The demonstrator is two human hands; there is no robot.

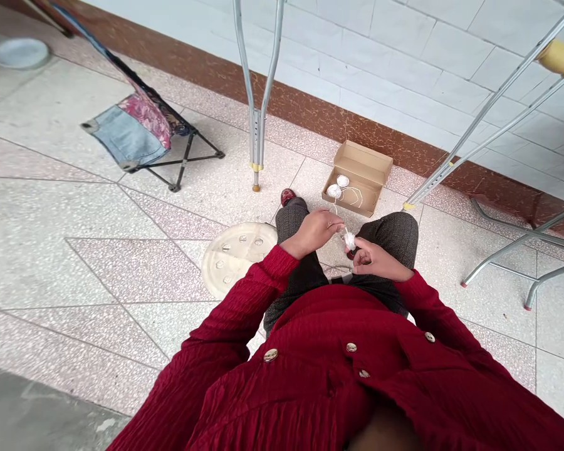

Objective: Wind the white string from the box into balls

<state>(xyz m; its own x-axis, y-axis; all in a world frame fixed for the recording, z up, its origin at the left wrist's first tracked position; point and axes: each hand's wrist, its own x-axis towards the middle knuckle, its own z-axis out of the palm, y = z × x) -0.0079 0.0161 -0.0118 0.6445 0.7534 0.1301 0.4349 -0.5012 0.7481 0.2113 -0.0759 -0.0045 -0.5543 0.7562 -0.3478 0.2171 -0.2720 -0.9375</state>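
Between my knees, my right hand (370,258) grips a small ball of white yarn (349,240) with thumb and fingers. Just left of it, my left hand (320,229) pinches a white strand (336,208) that runs up toward an open cardboard box (380,207) on the floor. Inside the box lie a larger white yarn ball (334,191) and another white ball (343,181), with a loose loop of strand beside them.
A round cream plastic stool (237,257) stands by my left leg. One metal crutch (256,138) leans at the wall, another crutch (479,122) to the right. A folding chair (143,134) is at left; a metal-legged chair (536,238) is at right.
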